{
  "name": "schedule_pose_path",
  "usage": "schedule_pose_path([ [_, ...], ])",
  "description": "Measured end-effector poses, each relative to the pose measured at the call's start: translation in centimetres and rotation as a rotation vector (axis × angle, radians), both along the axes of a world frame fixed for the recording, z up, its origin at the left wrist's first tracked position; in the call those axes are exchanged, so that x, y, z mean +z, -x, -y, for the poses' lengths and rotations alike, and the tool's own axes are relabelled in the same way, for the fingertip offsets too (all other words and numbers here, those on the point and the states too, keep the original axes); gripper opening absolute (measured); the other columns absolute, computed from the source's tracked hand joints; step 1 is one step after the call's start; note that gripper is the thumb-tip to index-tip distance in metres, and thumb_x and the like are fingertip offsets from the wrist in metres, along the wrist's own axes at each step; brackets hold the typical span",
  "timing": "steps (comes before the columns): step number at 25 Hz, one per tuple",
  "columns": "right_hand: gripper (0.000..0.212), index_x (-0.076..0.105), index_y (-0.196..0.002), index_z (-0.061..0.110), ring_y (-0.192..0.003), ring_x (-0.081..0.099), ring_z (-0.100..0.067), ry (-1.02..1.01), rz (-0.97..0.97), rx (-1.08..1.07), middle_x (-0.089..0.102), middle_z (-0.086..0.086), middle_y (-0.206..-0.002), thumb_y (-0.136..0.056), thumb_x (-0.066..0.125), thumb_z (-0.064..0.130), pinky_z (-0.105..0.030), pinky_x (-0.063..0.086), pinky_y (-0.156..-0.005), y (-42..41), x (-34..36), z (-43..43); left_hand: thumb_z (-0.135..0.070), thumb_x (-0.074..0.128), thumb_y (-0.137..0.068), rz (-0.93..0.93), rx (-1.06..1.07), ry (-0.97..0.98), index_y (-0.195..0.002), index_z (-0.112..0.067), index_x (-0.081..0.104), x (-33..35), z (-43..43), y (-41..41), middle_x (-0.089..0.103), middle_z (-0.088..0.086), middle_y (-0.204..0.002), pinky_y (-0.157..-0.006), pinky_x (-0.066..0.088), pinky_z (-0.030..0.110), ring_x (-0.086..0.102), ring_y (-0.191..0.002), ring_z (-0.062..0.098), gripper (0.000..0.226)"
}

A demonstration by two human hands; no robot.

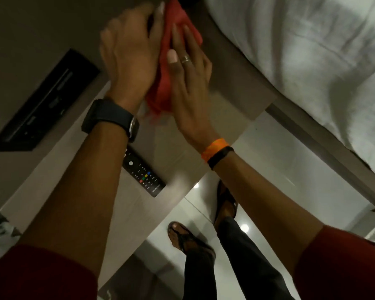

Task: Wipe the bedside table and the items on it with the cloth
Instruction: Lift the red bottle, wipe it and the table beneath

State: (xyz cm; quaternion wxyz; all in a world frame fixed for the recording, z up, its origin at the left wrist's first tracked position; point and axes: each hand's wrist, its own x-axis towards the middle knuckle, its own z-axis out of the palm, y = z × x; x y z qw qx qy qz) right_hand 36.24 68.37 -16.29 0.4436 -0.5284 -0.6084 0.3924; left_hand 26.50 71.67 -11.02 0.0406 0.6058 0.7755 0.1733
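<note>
A red cloth (175, 24) is bunched between both hands above the back of the beige bedside table (182, 152). My left hand (128, 59) grips the cloth from the left, a dark watch on its wrist. From the right, my right hand (188, 83) presses on the cloth with fingers stretched along it and the thumb on top. Whatever may be wrapped inside the cloth is hidden. A black remote control (143, 172) lies flat on the table near its front edge, below my left forearm.
A black switch panel (41, 105) is set in the wall on the left. A bed with white sheets (312, 61) runs along the table's right side. Below are glossy white floor tiles (268, 169) and my sandalled feet (186, 237).
</note>
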Motion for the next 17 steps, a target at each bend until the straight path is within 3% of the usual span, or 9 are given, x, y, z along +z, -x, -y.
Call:
schedule_pose_path([
  [3,0.043,0.046,-0.142,0.024,-0.135,0.039,-0.025,-0.011,0.350,-0.050,0.047,-0.004,-0.148,-0.101,0.045,0.036,-0.051,0.033,-0.106,1.2,-1.7,-1.7,-0.038,0.036,-0.110,0.315,0.206,-0.016,-0.070,-0.029,0.044,-1.8,0.0,-0.3,0.042,-0.011,-0.059,-0.052,0.033,0.012,0.043,-0.048,0.003,0.041],
  [5,0.042,0.052,-0.136,0.028,-0.131,0.046,-0.021,-0.092,0.473,-0.063,0.054,-0.001,-0.141,-0.099,0.039,0.041,-0.051,0.033,-0.104,1.2,-3.2,-1.8,-0.032,0.036,-0.111,0.456,0.278,-0.066,-0.074,-0.024,0.053,-3.1,1.1,-0.8,0.047,-0.012,-0.060,-0.053,0.035,0.015,0.047,-0.050,0.000,0.041],
  [7,0.046,0.057,-0.131,0.029,-0.124,0.052,-0.020,-0.126,0.458,-0.109,0.061,-0.001,-0.132,-0.096,0.032,0.044,-0.050,0.034,-0.101,-0.2,-5.6,-1.8,-0.032,0.035,-0.111,0.516,0.343,-0.106,-0.087,-0.012,0.066,-4.2,1.4,-0.9,0.064,-0.006,-0.072,-0.061,0.050,0.029,0.062,-0.063,0.007,0.044],
  [9,0.046,0.059,-0.128,0.029,-0.120,0.054,-0.018,-0.128,0.439,-0.162,0.064,0.000,-0.126,-0.096,0.029,0.044,-0.051,0.034,-0.100,-2.1,-7.7,-2.1,-0.034,0.035,-0.110,0.501,0.390,-0.107,-0.100,-0.011,0.071,-4.4,1.6,-1.1,0.075,-0.002,-0.091,-0.077,0.058,0.033,0.071,-0.083,0.010,0.044],
  [11,0.045,0.059,-0.126,0.028,-0.117,0.055,-0.016,-0.069,0.461,-0.186,0.064,0.000,-0.122,-0.097,0.027,0.043,-0.051,0.033,-0.102,-4.2,-9.1,-2.5,-0.034,0.035,-0.110,0.503,0.407,-0.116,-0.103,-0.014,0.070,-4.0,1.6,-1.5,0.074,-0.004,-0.095,-0.079,0.057,0.031,0.070,-0.087,0.008,0.041],
  [13,0.042,0.061,-0.121,0.024,-0.113,0.054,-0.012,0.106,0.355,-0.225,0.066,-0.001,-0.117,-0.101,0.027,0.037,-0.052,0.028,-0.111,-5.9,-9.7,-3.0,-0.036,0.035,-0.110,0.495,0.372,-0.086,-0.105,-0.016,0.065,-3.3,1.5,-1.9,0.067,-0.007,-0.093,-0.078,0.055,0.029,0.066,-0.083,0.005,0.036],
  [15,0.038,0.065,-0.106,0.016,-0.106,0.057,-0.013,0.288,0.193,-0.295,0.067,-0.004,-0.105,-0.104,0.029,0.028,-0.053,0.025,-0.115,-6.8,-9.8,-4.0,-0.039,0.040,-0.108,0.527,0.215,0.009,-0.116,-0.014,0.056,-2.6,1.4,-1.4,0.059,-0.008,-0.101,-0.076,0.053,0.025,0.059,-0.084,0.002,0.030],
  [17,0.035,0.058,-0.083,0.019,-0.090,0.060,-0.011,0.356,0.120,-0.340,0.062,0.003,-0.084,-0.104,0.031,0.022,-0.048,0.036,-0.109,-6.7,-9.0,-4.8,-0.039,0.049,-0.104,0.581,0.027,0.182,-0.129,-0.018,0.046,-1.7,1.2,-0.3,0.052,-0.008,-0.119,-0.076,0.051,0.022,0.058,-0.097,0.008,0.033],
])
